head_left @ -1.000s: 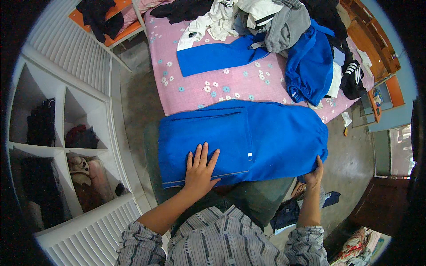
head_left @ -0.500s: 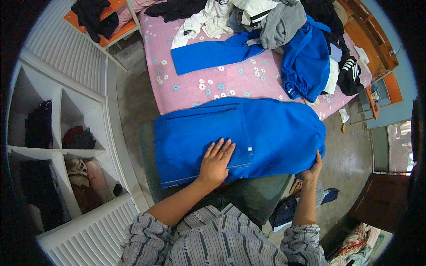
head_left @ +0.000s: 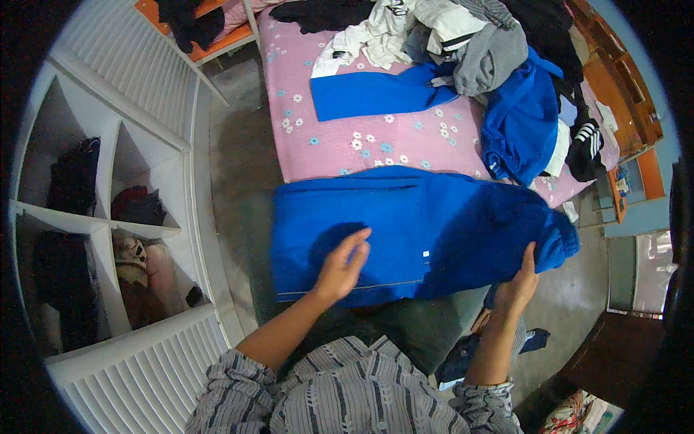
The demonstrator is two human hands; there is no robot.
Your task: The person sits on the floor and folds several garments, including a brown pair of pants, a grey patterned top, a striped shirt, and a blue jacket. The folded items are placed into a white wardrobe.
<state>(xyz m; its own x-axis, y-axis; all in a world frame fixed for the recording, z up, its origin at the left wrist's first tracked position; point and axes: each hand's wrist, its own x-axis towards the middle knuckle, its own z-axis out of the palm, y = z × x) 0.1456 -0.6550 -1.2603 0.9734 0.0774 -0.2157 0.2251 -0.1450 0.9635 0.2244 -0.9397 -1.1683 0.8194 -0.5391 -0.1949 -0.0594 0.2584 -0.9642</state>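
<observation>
Blue trousers (head_left: 361, 224) lie folded lengthwise across my lap, their far edge against the bed. A small white tag shows near their middle, and a gathered cuff is at the right end. Just above the left part, my left hand (head_left: 341, 269) is lifted, its fingers loosely bent and apart, casting a shadow on the cloth. My right hand (head_left: 519, 282) holds the near edge close to the gathered cuff, thumb on top and the other fingers hidden underneath.
On the pink flowered bed (head_left: 332, 155) are another blue garment (head_left: 524, 119), a flat blue piece (head_left: 369, 94) and a heap with a grey garment (head_left: 491, 58). White shelves (head_left: 108, 224) with clothes stand at left. Dark clothes (head_left: 463, 358) lie low at right.
My left hand has risen off the cloth. My right hand has moved slightly right, drawing the trousers' right end outward so its cuff shows. The whole view has shifted a little.
</observation>
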